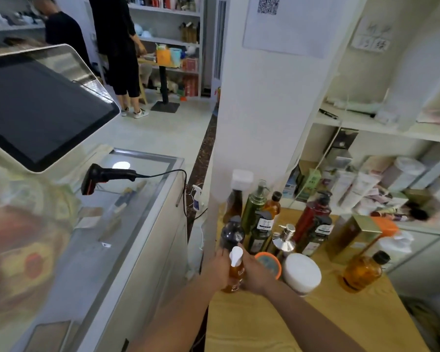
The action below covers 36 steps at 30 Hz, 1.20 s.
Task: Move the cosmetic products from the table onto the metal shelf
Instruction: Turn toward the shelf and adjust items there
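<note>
The left hand (217, 269) and right hand (255, 273) each curled round the body of the amber bottle (236, 274) from opposite sides, probably to steady it for lifting clear of the crowded dark bottle (231, 233) just behind. It was at the counter's (264, 326) left edge. Its long axis was near upright, and its white cap (236, 257) pointed up and slightly away.

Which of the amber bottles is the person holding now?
The white-capped amber bottle at the near left of the table, gripped between the left hand and right hand. The black-capped amber bottle at the far right stands untouched.
</note>
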Each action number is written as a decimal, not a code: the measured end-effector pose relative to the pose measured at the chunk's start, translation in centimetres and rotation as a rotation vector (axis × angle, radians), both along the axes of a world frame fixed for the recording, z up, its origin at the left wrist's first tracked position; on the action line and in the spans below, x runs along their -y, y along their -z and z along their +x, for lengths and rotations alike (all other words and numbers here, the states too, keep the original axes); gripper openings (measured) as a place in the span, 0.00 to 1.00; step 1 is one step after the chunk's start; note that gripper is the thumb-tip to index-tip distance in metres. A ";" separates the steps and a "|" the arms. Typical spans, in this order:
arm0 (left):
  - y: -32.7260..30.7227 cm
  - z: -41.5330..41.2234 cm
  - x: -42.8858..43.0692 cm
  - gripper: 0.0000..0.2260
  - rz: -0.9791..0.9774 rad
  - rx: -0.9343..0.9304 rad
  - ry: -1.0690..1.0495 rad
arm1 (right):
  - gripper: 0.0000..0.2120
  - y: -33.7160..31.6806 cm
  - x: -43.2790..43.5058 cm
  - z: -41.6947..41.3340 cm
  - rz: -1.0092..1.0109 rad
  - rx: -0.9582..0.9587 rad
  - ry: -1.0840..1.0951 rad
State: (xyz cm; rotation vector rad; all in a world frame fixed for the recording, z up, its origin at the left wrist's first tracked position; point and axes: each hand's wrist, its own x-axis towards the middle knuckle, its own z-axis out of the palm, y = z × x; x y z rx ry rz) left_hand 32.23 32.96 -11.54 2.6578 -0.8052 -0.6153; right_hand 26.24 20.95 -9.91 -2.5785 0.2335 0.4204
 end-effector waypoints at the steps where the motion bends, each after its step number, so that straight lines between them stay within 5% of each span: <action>1: 0.1 0.0 0.0 0.39 -0.040 -0.044 -0.034 | 0.53 0.1 -0.1 0.0 0.025 -0.004 0.018; 13: -0.9 -3.2 -0.5 0.28 -0.108 -0.026 -0.034 | 0.42 -0.6 0.2 -3.3 0.100 -0.071 0.067; 20: -7.0 -5.2 0.4 0.33 -0.157 -0.190 0.129 | 0.53 -1.5 1.5 -10.6 0.276 -0.038 0.236; 26: -12.8 -12.3 5.9 0.44 -0.220 -0.277 0.321 | 0.39 -3.5 4.1 -21.9 0.630 0.062 0.578; 28: -14.0 -16.4 8.3 0.40 -0.196 -0.306 0.413 | 0.37 -4.4 5.2 -26.7 0.681 0.120 0.683; 36: -16.1 -39.0 18.3 0.36 -0.160 -0.383 0.830 | 0.42 -7.7 7.9 -51.0 0.684 0.411 1.151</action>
